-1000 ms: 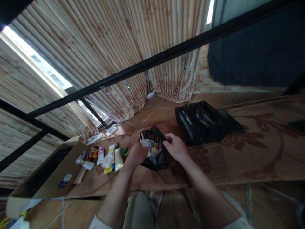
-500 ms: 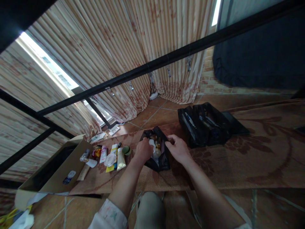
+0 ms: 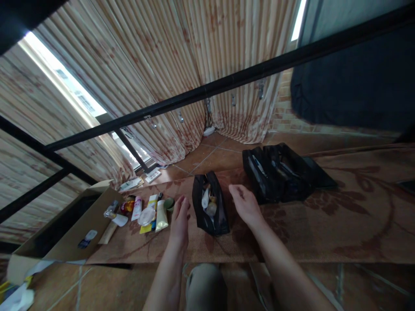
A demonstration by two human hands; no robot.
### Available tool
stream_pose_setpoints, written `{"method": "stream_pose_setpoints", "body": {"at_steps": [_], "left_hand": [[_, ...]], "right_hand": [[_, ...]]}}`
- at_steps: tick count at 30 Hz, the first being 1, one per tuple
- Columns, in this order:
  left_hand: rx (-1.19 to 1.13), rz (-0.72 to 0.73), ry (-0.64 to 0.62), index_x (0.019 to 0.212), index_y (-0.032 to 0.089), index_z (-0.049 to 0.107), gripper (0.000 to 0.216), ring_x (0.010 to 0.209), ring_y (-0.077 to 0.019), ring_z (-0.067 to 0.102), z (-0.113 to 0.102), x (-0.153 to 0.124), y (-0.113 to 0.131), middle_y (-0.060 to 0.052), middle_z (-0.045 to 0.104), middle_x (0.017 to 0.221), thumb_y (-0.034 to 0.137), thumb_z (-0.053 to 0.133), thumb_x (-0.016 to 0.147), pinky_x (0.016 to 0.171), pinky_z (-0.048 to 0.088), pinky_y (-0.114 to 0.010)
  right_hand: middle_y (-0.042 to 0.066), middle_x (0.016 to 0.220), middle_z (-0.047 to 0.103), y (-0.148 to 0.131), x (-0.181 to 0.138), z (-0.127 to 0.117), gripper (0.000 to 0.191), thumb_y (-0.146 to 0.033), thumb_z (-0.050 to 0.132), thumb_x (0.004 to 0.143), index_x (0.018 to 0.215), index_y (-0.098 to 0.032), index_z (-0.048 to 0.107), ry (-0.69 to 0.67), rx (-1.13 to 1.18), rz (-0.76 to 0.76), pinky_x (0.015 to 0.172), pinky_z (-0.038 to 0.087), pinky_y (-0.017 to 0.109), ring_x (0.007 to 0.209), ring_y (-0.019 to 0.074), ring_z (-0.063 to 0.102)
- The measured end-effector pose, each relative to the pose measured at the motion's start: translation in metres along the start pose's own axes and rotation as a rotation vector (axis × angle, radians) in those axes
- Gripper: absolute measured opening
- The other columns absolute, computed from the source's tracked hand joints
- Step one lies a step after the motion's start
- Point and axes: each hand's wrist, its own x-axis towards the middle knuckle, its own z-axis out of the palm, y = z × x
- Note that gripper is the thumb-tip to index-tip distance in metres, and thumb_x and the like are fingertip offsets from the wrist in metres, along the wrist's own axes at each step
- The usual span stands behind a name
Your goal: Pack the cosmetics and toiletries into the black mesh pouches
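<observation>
A small black pouch point(image 3: 210, 207) stands unzipped on the patterned rug point(image 3: 308, 216), with small bottles and tubes showing inside. My left hand point(image 3: 180, 216) hovers just left of the pouch, fingers stretched out, holding nothing. On the other side, my right hand point(image 3: 244, 203) is open too, palm down, a little apart from the pouch. Left of my left hand lie several toiletries point(image 3: 149, 211): tubes, a round clear lid, a green jar.
A larger black bag point(image 3: 275, 172) lies unzipped beyond my right hand. At the far left is an open cardboard box point(image 3: 65, 233). Striped curtains hang behind, and black metal bars point(image 3: 227, 82) cross the view. The tiled floor point(image 3: 214, 155) shows past the rug.
Both hands have let go of the pouch and drawn apart. The white item my left hand held at the pouch's mouth is no longer in it.
</observation>
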Motion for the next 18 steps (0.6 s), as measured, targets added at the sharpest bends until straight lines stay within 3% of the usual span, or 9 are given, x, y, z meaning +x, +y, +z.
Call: {"method": "stream_pose_setpoints", "body": {"at_steps": [3, 6, 13, 18], "left_hand": [[-0.291, -0.130, -0.222, 0.129, 0.020, 0.052, 0.056, 0.122, -0.0232, 0.054, 0.013, -0.012, -0.016, -0.010, 0.056, 0.134, 0.057, 0.044, 0.087, 0.094, 0.046, -0.036], [-0.465, -0.197, -0.354, 0.124, 0.018, 0.059, 0.055, 0.119, -0.0248, 0.056, 0.025, -0.026, -0.024, -0.010, 0.063, 0.126, 0.057, 0.050, 0.085, 0.098, 0.045, -0.037], [-0.615, -0.202, -0.319, 0.121, 0.021, 0.062, 0.055, 0.121, -0.0247, 0.055, 0.024, -0.029, -0.033, -0.008, 0.064, 0.125, 0.061, 0.050, 0.084, 0.102, 0.044, -0.039], [-0.640, -0.070, -0.396, 0.132, 0.023, 0.053, 0.065, 0.134, -0.0263, 0.041, 0.017, -0.035, -0.053, -0.008, 0.052, 0.140, 0.059, 0.060, 0.078, 0.112, 0.032, -0.041]], "right_hand": [[0.012, 0.093, 0.070, 0.003, -0.005, 0.006, 0.043, -0.049, 0.035, 0.093, 0.094, -0.018, 0.065, -0.062, -0.130, 0.023, 0.080, 0.044, 0.033, 0.093, 0.0242, 0.065], [0.013, 0.097, 0.070, 0.005, -0.013, 0.017, 0.042, -0.047, 0.035, 0.095, 0.098, -0.018, 0.065, -0.187, -0.181, 0.003, 0.082, 0.044, 0.033, 0.095, 0.0243, 0.065], [0.014, 0.114, 0.067, 0.003, -0.021, 0.023, 0.042, -0.047, 0.038, 0.094, 0.114, -0.017, 0.061, -0.275, -0.259, -0.043, 0.092, 0.041, 0.034, 0.109, 0.0243, 0.061], [0.013, 0.111, 0.068, 0.004, -0.020, 0.017, 0.039, -0.041, 0.034, 0.096, 0.114, -0.017, 0.060, -0.288, -0.306, -0.064, 0.088, 0.043, 0.032, 0.105, 0.0230, 0.063]]}}
